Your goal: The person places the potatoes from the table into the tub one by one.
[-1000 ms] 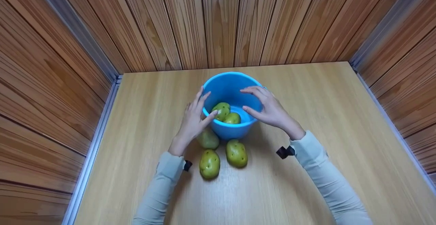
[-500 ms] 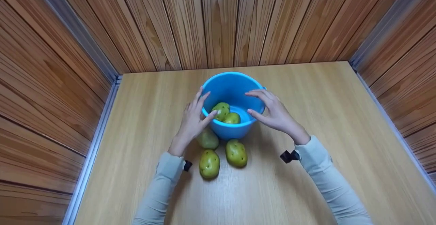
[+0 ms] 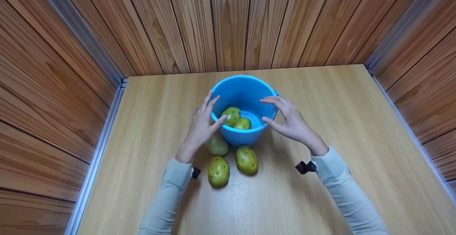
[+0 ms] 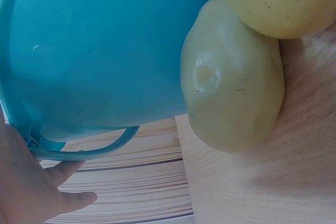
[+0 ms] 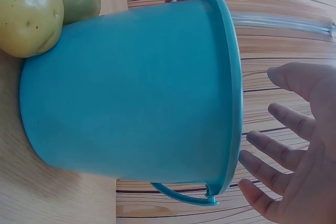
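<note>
Head view: I'm not gripping anything. My left hand (image 3: 201, 126) has its fingers spread at the left edge of the blue bucket (image 3: 243, 137), thumb reaching over the front rim. My right hand (image 3: 290, 123) is loose, thumb and fingers apart, over the right side of the mouth. The bucket stands upright mid-table, a bit toward the back, with two potatoes (image 3: 232, 115) down inside. Three more sit outside: a pale potato (image 3: 218, 146) under my left wrist, plus two greener ones (image 3: 247, 160) in front. Loads of tabletop (image 3: 153, 121) runs off both sides to the metal rails (image 3: 100, 156), and only a shortish strip lies behind the bucket before the plank wall (image 3: 229, 25).

Left wrist view: my fingers stick out straight past the handle (image 4: 100, 153), right by the rim. The pale potato sits against the bucket's side, and the table edge shows beyond it.

Right wrist view: relaxed fingers just beside the rim, palm holding nothing. Can't tell if a fingertip actually touches. The handle hangs off one side, potatoes bunch near the base.
</note>
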Demonstrator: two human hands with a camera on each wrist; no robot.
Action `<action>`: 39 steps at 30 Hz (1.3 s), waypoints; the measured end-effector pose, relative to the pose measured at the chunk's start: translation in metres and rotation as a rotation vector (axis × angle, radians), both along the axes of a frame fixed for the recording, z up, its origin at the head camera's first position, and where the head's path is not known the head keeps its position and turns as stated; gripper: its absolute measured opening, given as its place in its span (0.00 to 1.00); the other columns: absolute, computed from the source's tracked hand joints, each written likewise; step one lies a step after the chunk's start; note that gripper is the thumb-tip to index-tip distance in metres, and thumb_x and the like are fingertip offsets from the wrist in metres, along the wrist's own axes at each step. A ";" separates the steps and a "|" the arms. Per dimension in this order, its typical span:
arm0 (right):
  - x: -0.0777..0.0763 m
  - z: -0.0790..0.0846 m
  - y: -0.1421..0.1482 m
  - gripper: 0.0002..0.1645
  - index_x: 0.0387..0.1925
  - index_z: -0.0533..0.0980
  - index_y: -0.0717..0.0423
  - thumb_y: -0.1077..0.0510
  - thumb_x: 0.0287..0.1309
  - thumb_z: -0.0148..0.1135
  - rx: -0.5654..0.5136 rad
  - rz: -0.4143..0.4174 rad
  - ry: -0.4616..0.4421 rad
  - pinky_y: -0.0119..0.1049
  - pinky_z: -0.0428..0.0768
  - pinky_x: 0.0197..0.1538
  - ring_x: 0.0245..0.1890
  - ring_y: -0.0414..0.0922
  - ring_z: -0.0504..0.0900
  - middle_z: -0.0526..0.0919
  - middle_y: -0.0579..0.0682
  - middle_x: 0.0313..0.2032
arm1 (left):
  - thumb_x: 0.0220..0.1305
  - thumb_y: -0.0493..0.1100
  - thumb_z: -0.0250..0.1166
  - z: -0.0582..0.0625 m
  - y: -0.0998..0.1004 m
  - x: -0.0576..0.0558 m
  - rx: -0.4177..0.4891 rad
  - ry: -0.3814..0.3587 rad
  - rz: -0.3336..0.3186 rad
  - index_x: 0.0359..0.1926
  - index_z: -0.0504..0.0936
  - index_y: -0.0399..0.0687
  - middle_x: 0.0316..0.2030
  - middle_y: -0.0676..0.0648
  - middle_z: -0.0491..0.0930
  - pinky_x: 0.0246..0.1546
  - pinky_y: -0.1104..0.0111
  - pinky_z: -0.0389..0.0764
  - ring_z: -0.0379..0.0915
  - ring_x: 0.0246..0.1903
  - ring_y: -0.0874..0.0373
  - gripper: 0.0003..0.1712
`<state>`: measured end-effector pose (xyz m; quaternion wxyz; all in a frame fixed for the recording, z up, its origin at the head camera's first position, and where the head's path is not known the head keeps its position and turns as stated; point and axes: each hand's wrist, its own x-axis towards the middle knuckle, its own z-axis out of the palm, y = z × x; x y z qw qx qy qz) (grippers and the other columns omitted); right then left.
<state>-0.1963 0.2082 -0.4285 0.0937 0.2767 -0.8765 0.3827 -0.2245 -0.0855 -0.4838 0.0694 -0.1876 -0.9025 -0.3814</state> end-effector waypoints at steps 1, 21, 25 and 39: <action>0.001 0.000 0.001 0.30 0.60 0.68 0.42 0.47 0.55 0.63 -0.002 0.001 0.003 0.56 0.65 0.61 0.63 0.47 0.64 0.69 0.46 0.60 | 0.61 0.69 0.48 0.000 0.000 0.000 0.000 0.002 -0.001 0.71 0.50 0.68 0.73 0.60 0.36 0.64 0.40 0.44 0.42 0.71 0.52 0.39; 0.009 -0.009 0.010 0.32 0.61 0.67 0.41 0.51 0.54 0.65 -0.040 -0.017 0.001 0.54 0.65 0.62 0.64 0.43 0.62 0.69 0.47 0.61 | 0.61 0.70 0.48 0.000 -0.001 0.001 -0.002 -0.005 0.007 0.71 0.50 0.67 0.72 0.62 0.35 0.64 0.41 0.45 0.42 0.71 0.53 0.40; 0.009 -0.011 0.012 0.32 0.61 0.67 0.40 0.50 0.54 0.65 -0.039 -0.028 -0.011 0.55 0.65 0.61 0.64 0.44 0.62 0.69 0.46 0.61 | 0.61 0.70 0.48 0.000 -0.002 0.001 -0.003 -0.001 0.010 0.71 0.50 0.68 0.72 0.62 0.35 0.64 0.40 0.46 0.42 0.71 0.53 0.40; 0.005 -0.013 0.017 0.31 0.60 0.68 0.41 0.49 0.55 0.64 -0.044 -0.067 -0.022 0.62 0.61 0.60 0.64 0.49 0.60 0.65 0.48 0.63 | 0.62 0.69 0.48 0.000 0.000 0.001 -0.001 0.009 -0.002 0.71 0.49 0.69 0.72 0.60 0.35 0.65 0.42 0.44 0.42 0.71 0.54 0.39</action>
